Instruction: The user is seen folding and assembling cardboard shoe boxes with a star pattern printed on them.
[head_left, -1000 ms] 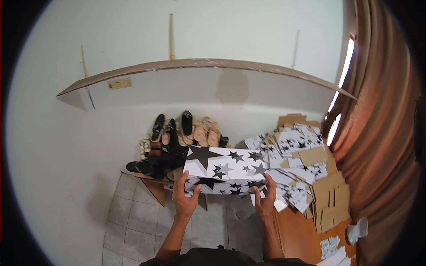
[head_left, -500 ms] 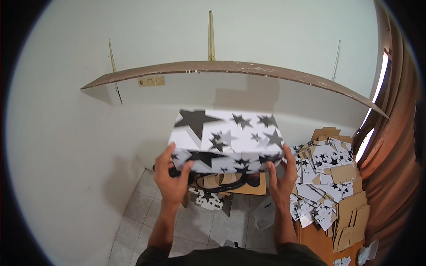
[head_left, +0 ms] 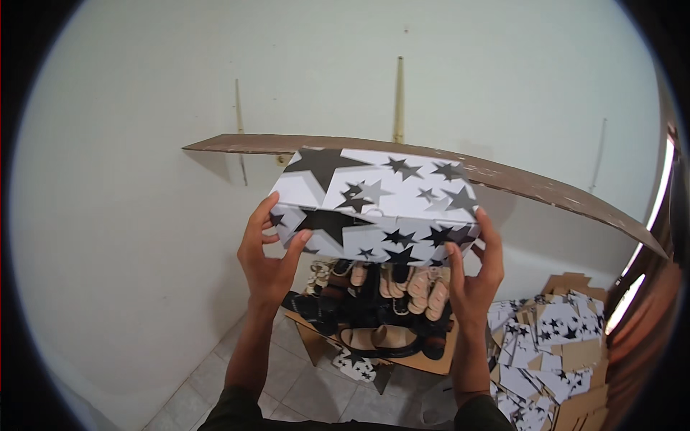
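Observation:
Between my two hands is a closed white cardboard box (head_left: 402,194) printed with black and grey stars. Its left end is gripped by my left hand (head_left: 269,251), thumb on the front face and fingers round the side. My right hand (head_left: 474,266) clasps the right end in the same way. The box hangs in the air in front of the wall shelf (head_left: 503,176), covering part of its front edge. Below the box, several sandals and shoes (head_left: 381,337) lie on a small low table (head_left: 424,365).
On the right, flat star-printed cardboard pieces (head_left: 553,337) are heaped up. A brown curtain (head_left: 650,302) hangs at the far right. Metal brackets (head_left: 399,100) rise above the shelf. Under the low table lies another star-printed piece (head_left: 354,366) on the tiled floor (head_left: 287,366).
Both hands have raised the box from below the shelf to the height of its edge. The view has tilted and shifted, and more of the footwear shows beneath the box.

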The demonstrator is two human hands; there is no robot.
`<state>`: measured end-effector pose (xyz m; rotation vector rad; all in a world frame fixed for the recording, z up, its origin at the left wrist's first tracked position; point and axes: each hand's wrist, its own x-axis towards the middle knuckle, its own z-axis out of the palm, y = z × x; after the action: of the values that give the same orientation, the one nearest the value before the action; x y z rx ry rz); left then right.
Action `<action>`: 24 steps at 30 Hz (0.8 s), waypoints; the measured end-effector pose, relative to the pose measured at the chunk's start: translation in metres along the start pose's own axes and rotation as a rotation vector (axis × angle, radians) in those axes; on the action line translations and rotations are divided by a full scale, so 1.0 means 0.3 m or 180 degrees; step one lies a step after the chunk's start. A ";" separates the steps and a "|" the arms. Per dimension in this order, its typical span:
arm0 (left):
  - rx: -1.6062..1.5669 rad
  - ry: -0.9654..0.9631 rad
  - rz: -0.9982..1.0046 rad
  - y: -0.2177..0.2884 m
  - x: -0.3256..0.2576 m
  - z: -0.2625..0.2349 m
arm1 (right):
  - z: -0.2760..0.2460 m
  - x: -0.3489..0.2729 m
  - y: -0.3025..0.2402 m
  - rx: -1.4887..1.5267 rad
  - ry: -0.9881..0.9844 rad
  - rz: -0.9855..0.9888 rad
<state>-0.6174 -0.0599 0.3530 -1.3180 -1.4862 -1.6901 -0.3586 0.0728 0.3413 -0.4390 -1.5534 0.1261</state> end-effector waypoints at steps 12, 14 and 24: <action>-0.0118 0.0184 0.0001 -0.306 0.413 -0.065 | 0.472 0.284 -0.071 0.0081 0.0077 -0.0193; -0.0277 0.0178 -0.0061 -0.380 0.473 -0.075 | 0.547 0.300 -0.110 -0.0062 0.0113 -0.0200; -0.0755 -0.0119 0.0176 -0.805 0.713 0.014 | 0.973 0.352 -0.024 -0.0135 0.0122 0.0190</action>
<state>-0.9076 0.0504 0.4412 -1.5056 -1.2870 -1.8593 -0.6433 0.1594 0.4304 -0.5187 -1.5080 0.1304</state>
